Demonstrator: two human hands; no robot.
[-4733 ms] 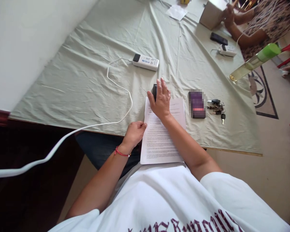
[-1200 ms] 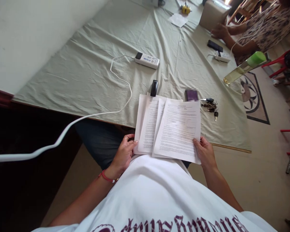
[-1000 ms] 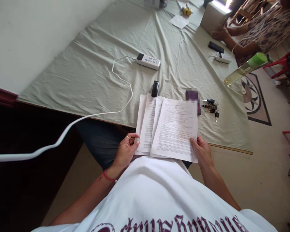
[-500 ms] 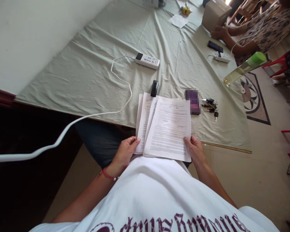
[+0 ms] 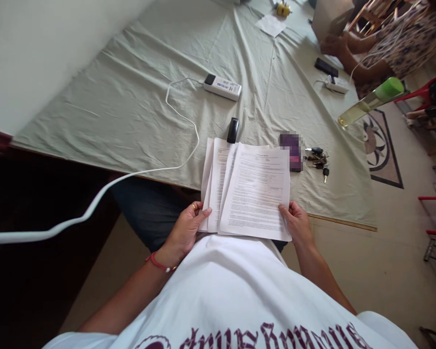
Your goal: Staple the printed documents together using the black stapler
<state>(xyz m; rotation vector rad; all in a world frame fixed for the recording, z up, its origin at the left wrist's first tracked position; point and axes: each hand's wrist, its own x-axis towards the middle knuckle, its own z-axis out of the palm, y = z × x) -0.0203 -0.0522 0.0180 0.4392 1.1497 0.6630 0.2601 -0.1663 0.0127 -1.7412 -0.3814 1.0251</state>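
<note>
Printed paper sheets [image 5: 257,194] lie partly on the near table edge and reach toward my shirt, fanned into overlapping stacks. My left hand [image 5: 189,222] pinches the lower left edge of the sheets, thumb on top. At the lower right edge, my right hand [image 5: 297,220] grips the sheets between thumb and fingers. Just beyond their top edge stands a black stapler-like object [image 5: 233,130], whose exact kind I cannot make out. A purple item [image 5: 291,152], partly blurred out, lies against the right side of the papers, with a bunch of keys [image 5: 319,160] beside it.
A white power strip [image 5: 222,87] with a white cable lies on the green tablecloth [image 5: 131,111]. To the right are a green-capped bottle [image 5: 370,103], a black phone-like object [image 5: 326,67] and a white adapter [image 5: 336,84]. Another person's arms [image 5: 349,53] rest by a box [image 5: 330,19].
The sheets have spread slightly wider, the left ones shifting left and the right stack a little right. Both hands keep their hold on the edges.
</note>
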